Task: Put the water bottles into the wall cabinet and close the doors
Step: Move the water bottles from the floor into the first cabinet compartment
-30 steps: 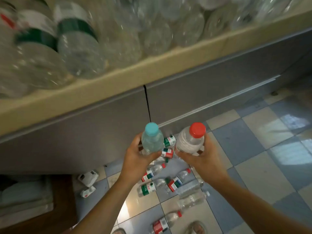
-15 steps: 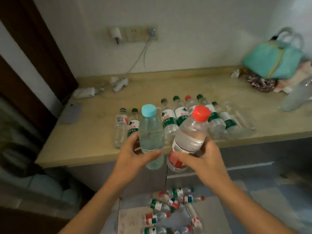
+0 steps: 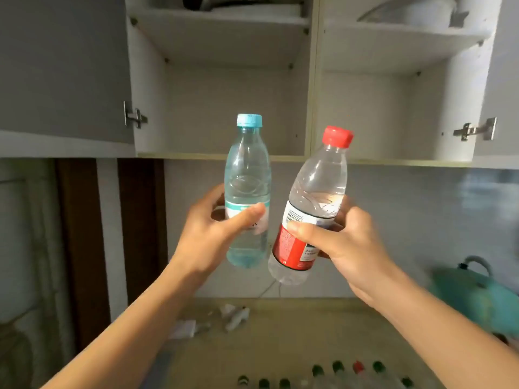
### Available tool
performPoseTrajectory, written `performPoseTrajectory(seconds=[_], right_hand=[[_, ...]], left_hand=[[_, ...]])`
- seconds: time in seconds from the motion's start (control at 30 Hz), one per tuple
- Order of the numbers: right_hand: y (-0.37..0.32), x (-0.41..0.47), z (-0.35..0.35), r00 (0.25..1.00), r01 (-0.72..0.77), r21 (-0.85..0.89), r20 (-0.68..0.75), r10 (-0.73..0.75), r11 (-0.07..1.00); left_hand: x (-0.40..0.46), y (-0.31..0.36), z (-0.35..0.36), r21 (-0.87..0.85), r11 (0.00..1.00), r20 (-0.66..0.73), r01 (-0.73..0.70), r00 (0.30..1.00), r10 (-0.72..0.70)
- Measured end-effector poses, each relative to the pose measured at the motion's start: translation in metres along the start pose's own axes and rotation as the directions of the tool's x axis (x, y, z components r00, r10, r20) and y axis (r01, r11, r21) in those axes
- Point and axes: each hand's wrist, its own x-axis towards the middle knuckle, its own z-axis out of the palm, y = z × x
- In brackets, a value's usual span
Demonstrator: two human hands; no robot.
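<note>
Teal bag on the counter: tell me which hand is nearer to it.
Right. The right hand, gripping the red-capped bottle, is up and left of the teal bag. The left hand, holding the blue-capped bottle, is farther left.

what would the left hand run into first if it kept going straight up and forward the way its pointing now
Probably nothing early: the left hand, gripping the blue-capped bottle, points into the left cabinet compartment, whose lower space looks bare. The bottle would likely meet the back wall first, though depth is unclear.
</note>
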Motion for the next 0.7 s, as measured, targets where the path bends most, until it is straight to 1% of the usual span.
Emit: performPoseTrajectory(seconds=[0.1, 0.2, 0.3, 0.37, 0.43, 0.53, 0.63, 0.7], right_hand=[[-0.043, 0.064, 0.031, 0.996, 0.084, -0.002, -0.007, -0.084, 0.996], [-0.07, 0.126, 0.059, 0.989, 0.137, -0.021, -0.046, -0.138, 0.99], [-0.083, 0.183, 0.083, 0.979, 0.17, -0.064, -0.104, -0.176, 0.983], [-0.084, 0.217, 0.094, 0.975, 0.196, -0.109, -0.085, -0.206, 0.974], [-0.079, 0.25, 0.101, 0.977, 0.195, -0.158, -0.059, -0.206, 0.968], [-0.066, 0.291, 0.113, 0.981, 0.117, -0.219, -0.125, -0.147, 0.969], [-0.05, 0.318, 0.119, 0.975, 0.109, -0.249, -0.159, -0.152, 0.962], [-0.04, 0.334, 0.12, 0.975, 0.096, -0.271, -0.168, -0.145, 0.958]], left_hand=[[0.066, 0.027, -0.037, 0.019, 0.996, -0.038, -0.09, 0.995, 0.091], [0.128, 0.039, -0.067, 0.054, 0.993, -0.092, -0.106, 0.99, 0.11], [0.18, 0.034, -0.089, 0.08, 0.991, -0.163, -0.11, 0.979, 0.122], [0.211, 0.023, -0.1, 0.11, 0.991, -0.204, -0.082, 0.974, 0.103], [0.236, 0.006, -0.105, 0.136, 0.989, -0.238, -0.052, 0.968, 0.084], [0.264, -0.025, -0.107, 0.171, 0.985, -0.3, -0.016, 0.952, 0.068], [0.288, -0.056, -0.109, 0.191, 0.981, -0.356, 0.007, 0.932, 0.063], [0.303, -0.076, -0.11, 0.204, 0.978, -0.358, 0.039, 0.933, 0.037]])
